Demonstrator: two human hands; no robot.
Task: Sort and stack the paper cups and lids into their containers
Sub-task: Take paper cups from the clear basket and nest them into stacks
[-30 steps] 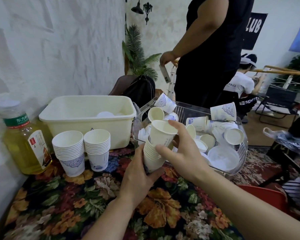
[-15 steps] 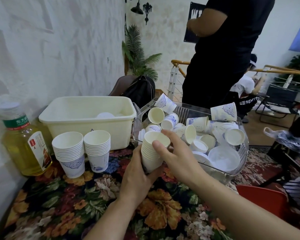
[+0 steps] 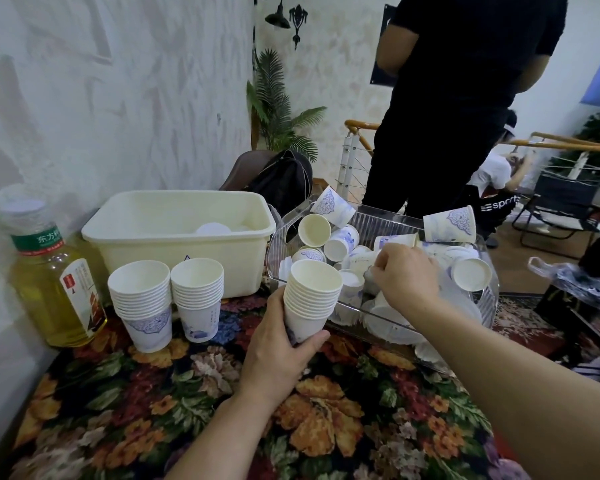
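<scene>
Even, soft indoor light, moderately bright; no source can be seen. Broad grey shadows are cast on the white wall (image 3: 84, 98) at left. Weak shadows are seen under the cup stacks (image 3: 167, 299). Slight glare is noted on the clear tray (image 3: 489, 271). Wide-angle bending is evident at the edges; the background is slightly soft, the foreground sharp.

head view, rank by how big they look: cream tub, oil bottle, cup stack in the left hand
1. cream tub
2. oil bottle
3. cup stack gripped by the left hand; it sits nearer the camera, so its true size is unsure
</scene>
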